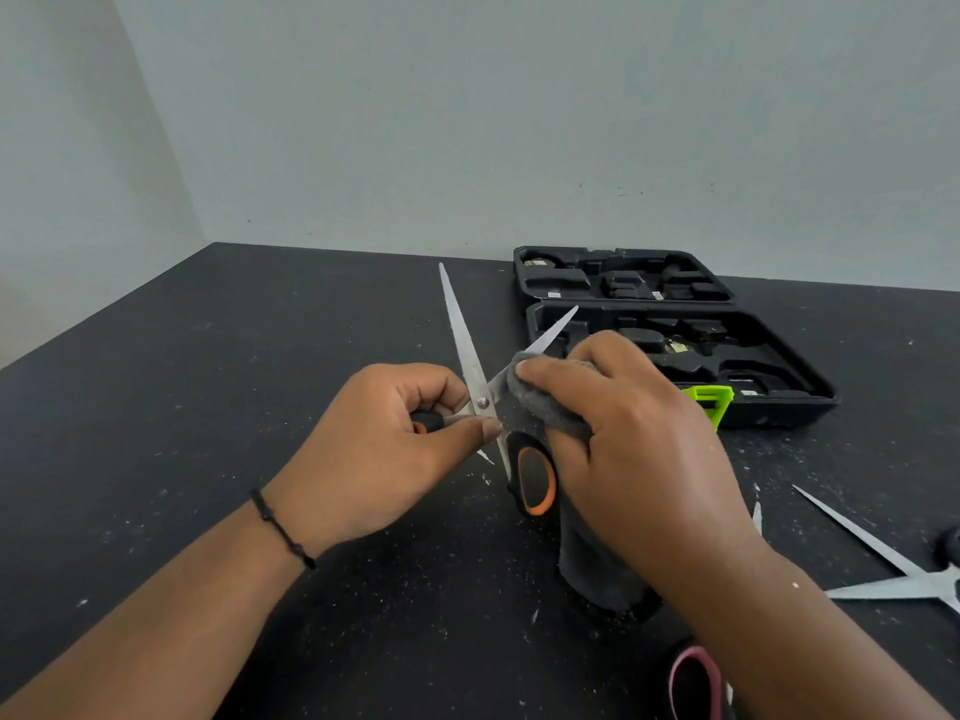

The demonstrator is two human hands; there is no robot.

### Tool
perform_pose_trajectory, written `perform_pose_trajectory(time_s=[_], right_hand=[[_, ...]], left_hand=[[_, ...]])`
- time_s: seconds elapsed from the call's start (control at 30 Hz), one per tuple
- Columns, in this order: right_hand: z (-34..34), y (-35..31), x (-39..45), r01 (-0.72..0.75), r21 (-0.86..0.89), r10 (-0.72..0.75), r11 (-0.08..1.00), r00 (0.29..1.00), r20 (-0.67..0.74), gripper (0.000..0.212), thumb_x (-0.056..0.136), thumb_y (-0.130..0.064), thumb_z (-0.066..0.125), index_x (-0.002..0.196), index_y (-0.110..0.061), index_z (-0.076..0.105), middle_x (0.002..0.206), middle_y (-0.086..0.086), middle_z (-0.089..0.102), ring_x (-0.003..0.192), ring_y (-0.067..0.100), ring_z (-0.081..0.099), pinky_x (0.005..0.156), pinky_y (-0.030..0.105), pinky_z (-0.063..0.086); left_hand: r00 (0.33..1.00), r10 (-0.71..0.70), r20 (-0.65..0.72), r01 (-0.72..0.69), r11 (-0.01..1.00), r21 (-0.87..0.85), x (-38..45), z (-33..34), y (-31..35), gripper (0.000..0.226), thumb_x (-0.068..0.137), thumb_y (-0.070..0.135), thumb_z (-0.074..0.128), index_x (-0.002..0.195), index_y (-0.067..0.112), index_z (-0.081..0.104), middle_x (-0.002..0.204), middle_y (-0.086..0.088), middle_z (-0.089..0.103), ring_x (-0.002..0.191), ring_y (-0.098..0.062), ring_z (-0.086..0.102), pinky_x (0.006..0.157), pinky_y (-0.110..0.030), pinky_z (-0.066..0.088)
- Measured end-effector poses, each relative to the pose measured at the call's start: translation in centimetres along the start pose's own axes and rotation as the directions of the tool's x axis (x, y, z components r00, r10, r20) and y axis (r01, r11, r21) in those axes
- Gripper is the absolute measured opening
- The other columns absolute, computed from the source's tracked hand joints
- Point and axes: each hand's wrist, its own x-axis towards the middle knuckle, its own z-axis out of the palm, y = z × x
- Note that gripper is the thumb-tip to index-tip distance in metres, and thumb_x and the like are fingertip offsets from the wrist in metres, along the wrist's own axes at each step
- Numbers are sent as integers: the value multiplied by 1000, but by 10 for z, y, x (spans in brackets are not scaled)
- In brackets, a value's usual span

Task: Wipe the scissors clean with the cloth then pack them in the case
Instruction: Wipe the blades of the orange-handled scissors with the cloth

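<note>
The left hand [384,439] is pinching the scissors [480,387] near the pivot, thumb and curled fingers closing on the metal just below the screw, with one black-and-orange handle partly hidden inside the palm. The right hand [618,428] is gripping a grey cloth [545,407], its fingers curling over the bunched fabric and pressing it against the shorter-looking blade, which is pointing up and to the right. The scissors are standing wide open above the tabletop [208,407]: the long blade is reaching up and away towards the wall, the other blade is passing under the cloth, and the second handle, black with an orange insert, is hanging down between the two hands. The rest of the cloth is trailing down under the right wrist towards the tabletop. A thin black bracelet [283,530] is circling the left wrist.

Beyond the right hand, the case [675,324] is lying open on the tabletop, both black moulded halves facing up, with a bright green latch [709,400] at its near edge, partly behind the right hand. At the right edge, a second pair of scissors [893,569] is lying open on the tabletop, its handles cut off by the frame. Near the bottom edge, by the right forearm, a black handle with a pink insert [693,683] is showing; what it belongs to cannot be told. The dark tabletop is carrying pale specks and scraps, and a plain pale wall [519,122] is rising behind it.
</note>
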Motion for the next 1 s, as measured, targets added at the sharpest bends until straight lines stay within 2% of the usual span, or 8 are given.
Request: perform_pose_trajectory(time_s=[0.07,0.13,0.23,0.4,0.53,0.7,0.83,1.0], right_hand=[[1,-2,-1,51,37,-52,998,998,37,28,81,-23,50,102,-24,68,83,1,57,58,21,55,39,36,47],[1,0,-1,30,23,-30,999,999,23,28,80,-22,52,102,-25,68,83,0,56,57,21,54,38,36,46],[0,3,-1,-48,-13,47,999,998,-29,32,74,-17,58,104,-24,68,84,0,56,58,21,55,40,33,46],[3,1,-1,43,41,-44,998,998,32,30,80,-22,51,105,-25,68,85,0,57,60,22,56,41,37,47],[1,4,-1,-57,-7,57,998,997,-48,34,75,-15,58,107,-23,68,86,1,57,60,22,56,41,35,47],[3,2,-2,48,23,-48,999,999,25,30,75,-18,59,103,-26,68,84,0,57,59,22,56,41,35,47],[2,8,-2,-78,18,79,997,994,-77,31,80,-19,58,107,-27,69,84,-1,56,62,21,56,44,34,48],[3,7,-2,-21,58,21,998,1000,8,33,78,-17,60,108,-27,69,86,-3,56,64,20,57,46,35,49]], left_hand=[[1000,-12,-15,11,999,-39,1,0,-1,19,78,25,72,72,9,66,53,3,54,42,-14,33,42,-22,29],[1000,-11,-17,11,1000,-29,1,0,-1,18,79,25,72,72,9,66,52,6,52,42,-12,33,41,-21,29],[1000,8,-7,-8,1000,6,1,1,-2,21,79,27,73,69,11,64,55,-8,53,43,-13,35,44,-23,30],[1000,3,-10,-3,1000,-24,0,-1,-1,20,77,27,73,70,10,65,56,-8,55,41,-10,35,42,-21,31],[1000,10,-5,-10,999,37,1,0,-2,19,78,30,72,71,13,66,68,-14,62,47,-19,41,48,-28,36],[1000,13,-8,-13,1000,5,2,-2,-2,20,78,27,72,71,11,65,66,-14,62,44,-13,37,44,-25,34],[1000,21,-12,-21,999,50,1,0,-1,19,77,29,73,68,15,64,64,-10,61,48,-27,44,48,-34,39],[999,18,-30,-17,998,55,1,-1,-1,20,77,23,75,63,15,62,58,-2,58,46,-9,41,47,-22,37]])
